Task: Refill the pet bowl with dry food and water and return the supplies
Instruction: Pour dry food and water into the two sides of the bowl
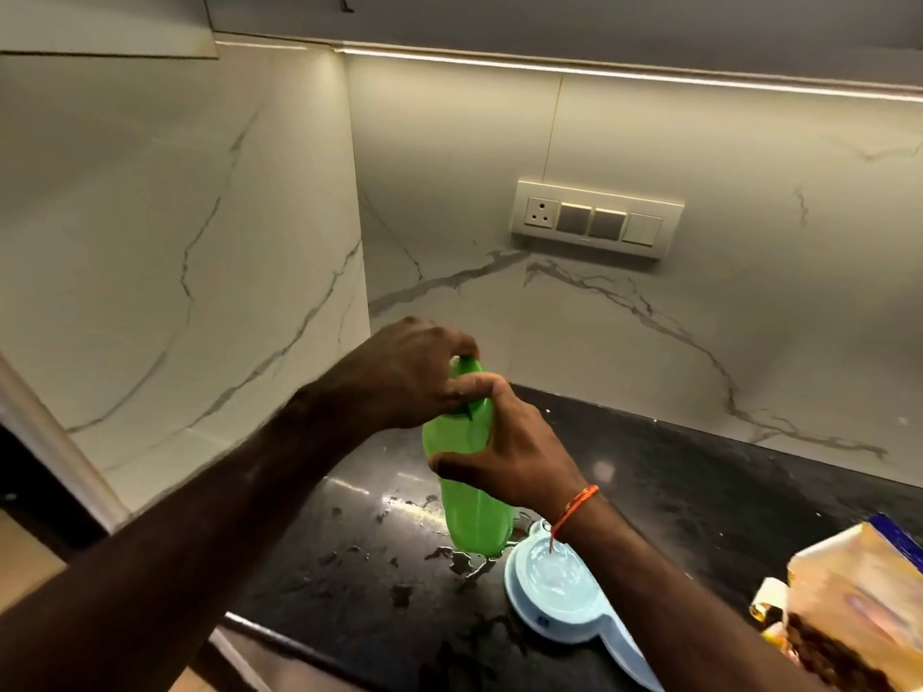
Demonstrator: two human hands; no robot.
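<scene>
So the green water bottle (pixel 474 496) is standing upright on the black countertop (pixel 699 491), right behind the light blue pet bowl (pixel 554 586), which has water in its round dish. Right hand (pixel 514 452) is wrapped around the bottle's upper body, and the left hand (pixel 409 377) has its fingers clamped over the green cap (pixel 467 367) on top. Puddles of spilled water (pixel 449 551) sit around the base. An open bag of dry food (pixel 859 606) is off at the right edge, brown kibble showing.

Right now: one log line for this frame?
left hand: on green bottle cap | right hand: gripping bottle | pet bowl: water in
</scene>
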